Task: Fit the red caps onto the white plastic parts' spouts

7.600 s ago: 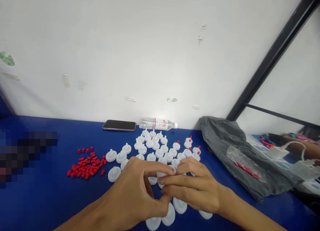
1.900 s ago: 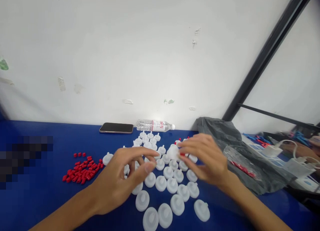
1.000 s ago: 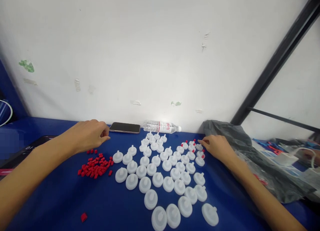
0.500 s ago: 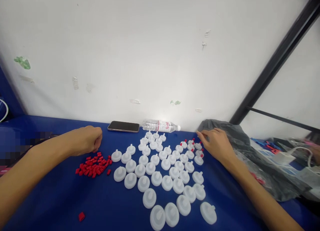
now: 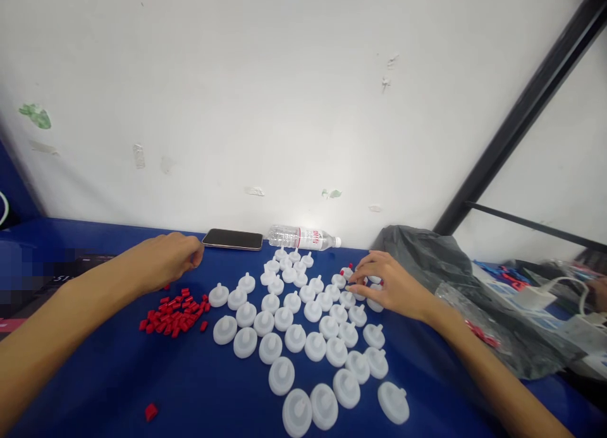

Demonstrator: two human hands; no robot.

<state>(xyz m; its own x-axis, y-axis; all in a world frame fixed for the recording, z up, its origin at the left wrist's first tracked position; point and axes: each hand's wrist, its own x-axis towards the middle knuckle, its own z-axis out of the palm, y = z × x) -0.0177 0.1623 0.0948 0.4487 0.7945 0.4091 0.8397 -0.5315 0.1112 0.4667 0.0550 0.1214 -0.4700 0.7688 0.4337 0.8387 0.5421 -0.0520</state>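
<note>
Many white plastic discs [image 5: 294, 338], each with a short spout on top, stand spread over the blue table. Several at the back right wear small red caps on their spouts. My right hand [image 5: 391, 285] reaches over that capped group, fingers bent and apart, covering some of the discs; I see nothing held in it. To the left, a pile of small red caps [image 5: 176, 315] lies beside the discs. Above and behind this pile is my left hand [image 5: 175, 259], fingers curled closed; whatever may be inside them is hidden.
A black phone [image 5: 232, 239] and a clear plastic bottle [image 5: 303, 237] lie along the wall. On the right are a dark grey plastic bag [image 5: 412, 255] and a white charger [image 5: 535, 297] with cable. One red cap [image 5: 150, 413] lies alone near the front left.
My right hand has moved left, from the right edge of the red-capped discs to over them. My left hand has lifted slightly and shifted right, away from the cap pile.
</note>
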